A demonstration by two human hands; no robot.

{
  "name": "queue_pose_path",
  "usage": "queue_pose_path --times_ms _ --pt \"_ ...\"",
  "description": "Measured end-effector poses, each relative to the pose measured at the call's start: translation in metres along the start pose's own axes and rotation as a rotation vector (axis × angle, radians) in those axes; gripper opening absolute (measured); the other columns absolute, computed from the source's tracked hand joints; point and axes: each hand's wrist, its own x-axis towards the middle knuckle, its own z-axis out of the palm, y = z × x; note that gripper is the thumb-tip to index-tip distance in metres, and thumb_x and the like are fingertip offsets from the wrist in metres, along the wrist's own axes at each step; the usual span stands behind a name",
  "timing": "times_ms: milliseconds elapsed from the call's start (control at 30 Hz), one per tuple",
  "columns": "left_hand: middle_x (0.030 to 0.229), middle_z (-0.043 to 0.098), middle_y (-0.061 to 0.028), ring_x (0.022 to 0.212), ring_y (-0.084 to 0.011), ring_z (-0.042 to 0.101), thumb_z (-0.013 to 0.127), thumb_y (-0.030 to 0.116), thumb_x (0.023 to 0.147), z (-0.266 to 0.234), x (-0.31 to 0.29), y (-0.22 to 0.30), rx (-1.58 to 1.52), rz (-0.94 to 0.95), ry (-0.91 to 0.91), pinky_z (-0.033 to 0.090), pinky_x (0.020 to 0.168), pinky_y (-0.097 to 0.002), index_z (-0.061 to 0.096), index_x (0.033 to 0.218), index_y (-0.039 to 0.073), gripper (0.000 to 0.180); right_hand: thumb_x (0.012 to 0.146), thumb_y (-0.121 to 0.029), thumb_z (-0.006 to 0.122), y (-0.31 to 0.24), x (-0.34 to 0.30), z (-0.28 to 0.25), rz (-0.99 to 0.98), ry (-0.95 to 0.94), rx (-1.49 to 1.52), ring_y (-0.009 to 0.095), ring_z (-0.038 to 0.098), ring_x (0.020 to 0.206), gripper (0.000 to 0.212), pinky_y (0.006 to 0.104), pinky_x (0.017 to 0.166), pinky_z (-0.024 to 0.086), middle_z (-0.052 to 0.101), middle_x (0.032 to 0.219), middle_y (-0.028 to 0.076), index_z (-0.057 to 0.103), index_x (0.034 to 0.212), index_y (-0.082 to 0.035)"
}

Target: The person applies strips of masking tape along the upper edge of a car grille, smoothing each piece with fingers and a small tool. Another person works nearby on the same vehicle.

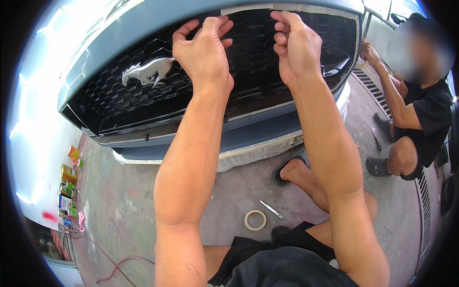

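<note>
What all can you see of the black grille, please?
The grille is glossy black, plastic-looking, set in a grey car front, with honeycomb mesh and a silver horse emblem at left. Pale tape borders part of its top and right edge. The left hand and right hand are at its top; contact is unclear.

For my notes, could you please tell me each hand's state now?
Left hand: fingers partly curled near the pale masking-tape strip; grip cannot be told.
Right hand: fingers curled near that strip; grip cannot be told.
</note>
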Motion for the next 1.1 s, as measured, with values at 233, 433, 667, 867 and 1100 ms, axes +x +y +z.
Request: queue_pose_path --times_ms 233,433,667,867,1100 --pt "0.104 0.072 -0.0165 0.096 -0.0247 0.075 0.081 0.010 0.085 0.005 0.007 -0.006 -0.051 0.020 -0.035 0.053 0.074 -0.0287 0.045 0.119 -0.001 0.051 0.096 -0.012 0.069 0.003 0.002 -0.008 -0.392 0.068 -0.253 0.004 0.055 0.069 0.017 0.0212 0.061 0.042 0.067 0.079 0.000 0.077 0.102 0.001" --pt "0.105 0.070 -0.0171 0.095 -0.0251 0.076 0.082 0.001 0.082 0.010 0.005 -0.004 -0.064 0.000 -0.017 0.051 0.072 -0.0271 0.040 0.126 -0.002 0.061 0.092 -0.011 0.073 0.001 0.006 -0.003 -0.473 0.044 -0.311 0.005 0.056 0.067 0.015 0.0229 0.060 0.043 0.065 0.073 0.000 0.077 0.095 0.003" --pt "0.097 0.074 -0.0250 0.089 -0.0238 0.075 0.077 0.001 0.085 0.007 0.009 -0.009 -0.055 0.042 -0.045 0.052 0.071 -0.0270 0.033 0.126 -0.006 0.061 0.092 -0.016 0.073 -0.013 0.008 0.006 -0.019 -0.033 -0.167 0.004 0.041 0.051 0.020 0.0217 0.046 0.029 0.050 0.065 -0.006 0.065 0.078 -0.006" --pt "0.102 0.073 -0.0201 0.092 -0.0230 0.076 0.081 0.001 0.084 0.008 0.009 -0.010 -0.056 0.056 -0.036 0.050 0.072 -0.0258 0.039 0.126 -0.005 0.060 0.090 -0.015 0.074 -0.006 0.010 0.011 -0.051 0.002 -0.176 0.004 0.044 0.051 0.017 0.0222 0.046 0.031 0.052 0.065 -0.005 0.066 0.080 -0.004" --pt "0.094 0.075 -0.0236 0.087 -0.0213 0.074 0.077 0.002 0.084 0.006 0.011 -0.013 -0.012 0.128 -0.027 0.051 0.071 -0.0263 0.036 0.125 -0.009 0.059 0.089 -0.009 0.074 -0.004 0.010 0.019 -0.111 0.015 -0.169 0.012 0.057 0.061 0.014 0.0264 0.056 0.045 0.061 0.070 0.002 0.074 0.094 0.004"
